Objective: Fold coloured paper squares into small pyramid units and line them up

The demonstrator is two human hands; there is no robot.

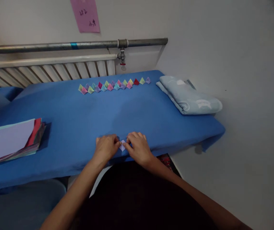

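Observation:
A small folded piece of pale purple paper (122,146) lies on the blue cloth (84,121) near the front edge. My left hand (106,147) grips its left side between thumb and fingers. From the right, my right hand (138,147) pinches the opposite side, with the thumb on the paper. The fingertips partly cover it. Toward the back of the cloth stand several folded paper shapes (110,86) in pink, green, blue, purple, yellow and red, lined up in two rows.
To the left sits a stack of coloured paper sheets (14,137), pale purple on top. A folded light blue blanket (189,95) rests at the right by the wall. Behind the cloth run a white radiator (55,70) and a metal pipe (93,44) with a valve.

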